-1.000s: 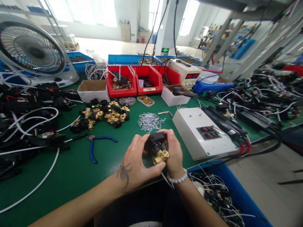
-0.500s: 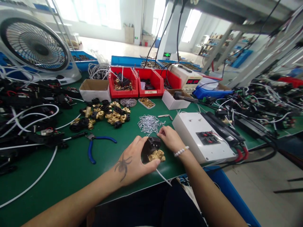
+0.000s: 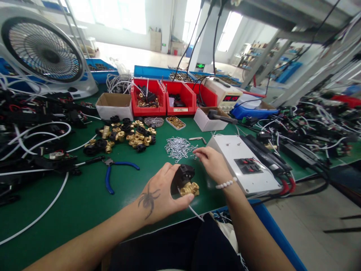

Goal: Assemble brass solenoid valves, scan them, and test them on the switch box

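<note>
My left hand (image 3: pixel 159 195) is closed around a black valve part with a brass fitting (image 3: pixel 186 182), holding it just above the green mat near the table's front edge. My right hand (image 3: pixel 210 162) reaches forward to the right edge of a pile of small silver wire clips (image 3: pixel 177 146), with its fingertips pinched together at the clips. Whether a clip is between those fingers is too small to tell. A white bead bracelet sits on the right wrist.
A heap of brass fittings and black parts (image 3: pixel 124 137) lies at centre-left, with blue-handled pliers (image 3: pixel 113 171) in front. A white box with sockets (image 3: pixel 242 163) stands to the right. Red bins (image 3: pixel 163 98), cardboard boxes, a fan (image 3: pixel 42 51) and tangled cables surround the mat.
My right hand let go of the valve part and moved forward to the clip pile. My left hand lowered the part toward the mat and kept hold of it.
</note>
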The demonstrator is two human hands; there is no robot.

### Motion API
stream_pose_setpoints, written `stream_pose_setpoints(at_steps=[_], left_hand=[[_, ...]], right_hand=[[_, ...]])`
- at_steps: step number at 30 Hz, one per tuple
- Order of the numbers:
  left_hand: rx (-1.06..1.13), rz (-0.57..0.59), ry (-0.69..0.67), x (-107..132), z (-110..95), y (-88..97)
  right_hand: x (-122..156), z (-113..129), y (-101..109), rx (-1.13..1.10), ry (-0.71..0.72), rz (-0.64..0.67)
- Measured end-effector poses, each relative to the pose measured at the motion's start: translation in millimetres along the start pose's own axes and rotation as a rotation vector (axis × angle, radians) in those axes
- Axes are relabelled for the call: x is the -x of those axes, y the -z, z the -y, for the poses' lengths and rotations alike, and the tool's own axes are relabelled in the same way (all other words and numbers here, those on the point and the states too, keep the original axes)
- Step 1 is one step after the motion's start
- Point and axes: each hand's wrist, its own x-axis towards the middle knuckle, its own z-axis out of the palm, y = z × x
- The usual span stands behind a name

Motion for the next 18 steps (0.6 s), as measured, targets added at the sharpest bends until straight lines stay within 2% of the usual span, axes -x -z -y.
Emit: stream_pose_setpoints(at_steps=[8,14,18], left_hand=[[-0.003,-0.012,-0.016,0,2,-1.3],[0.015,0.014,0.010,0,-2,1.7],[0.022,-0.018,0.003,0,1,0.3]], right_hand=[[-1,-5,-3,-0.062,-0.013,-0.031],[-3,4,0,-0.166,0.019,-0.045],[8,14,9,-0.322,-0.009,-0.058]])
